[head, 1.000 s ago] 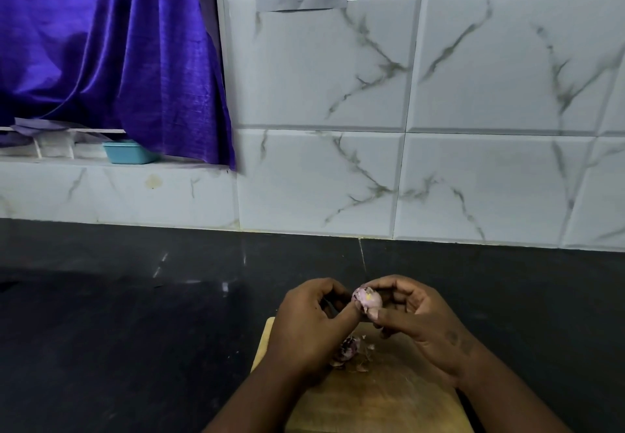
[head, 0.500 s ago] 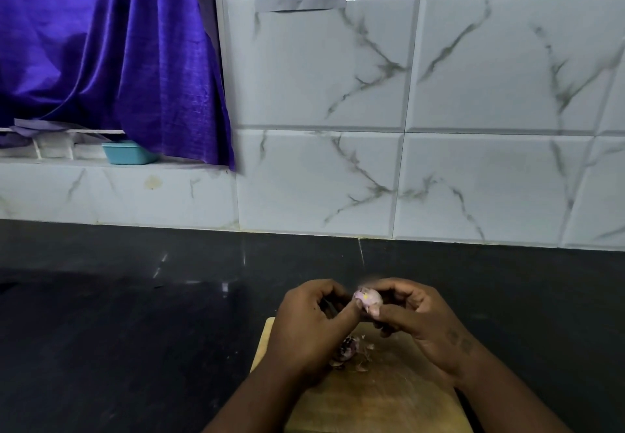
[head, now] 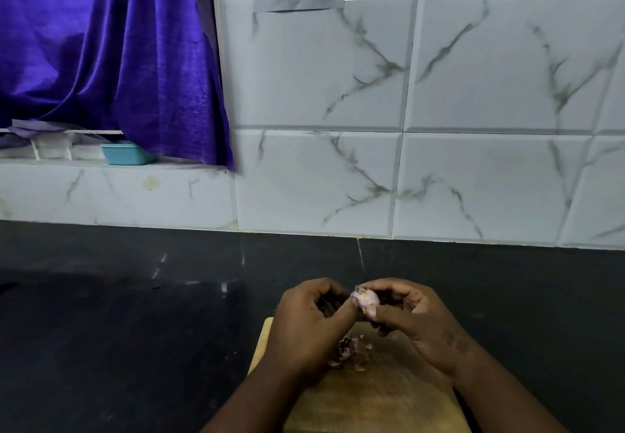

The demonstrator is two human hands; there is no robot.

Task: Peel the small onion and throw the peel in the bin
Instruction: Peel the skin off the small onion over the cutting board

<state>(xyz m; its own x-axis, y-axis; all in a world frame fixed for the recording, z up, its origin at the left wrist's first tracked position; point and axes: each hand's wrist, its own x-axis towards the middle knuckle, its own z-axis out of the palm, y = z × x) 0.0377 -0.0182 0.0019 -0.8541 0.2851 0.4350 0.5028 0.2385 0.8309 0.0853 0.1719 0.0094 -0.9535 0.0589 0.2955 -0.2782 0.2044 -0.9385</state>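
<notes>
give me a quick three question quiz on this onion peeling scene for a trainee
1. True or false: the onion lies on the board.
2. Where is the loose peel? A on the board, B in a bin, C on the counter.
3. Fill in: the curtain hanging over the blue tub is ____.

Key: 1 false; 2 A; 3 purple.

My left hand [head: 304, 327] and right hand [head: 416, 324] are bare, as are both forearms [head: 257, 398]. Above the pale wooden chopping board [head: 372, 398], a faint dark smudged marking [head: 455, 341] sits on my right hand's back by the wrist; a tiny dark dot [head: 308, 306] marks my left hand's back.
</notes>
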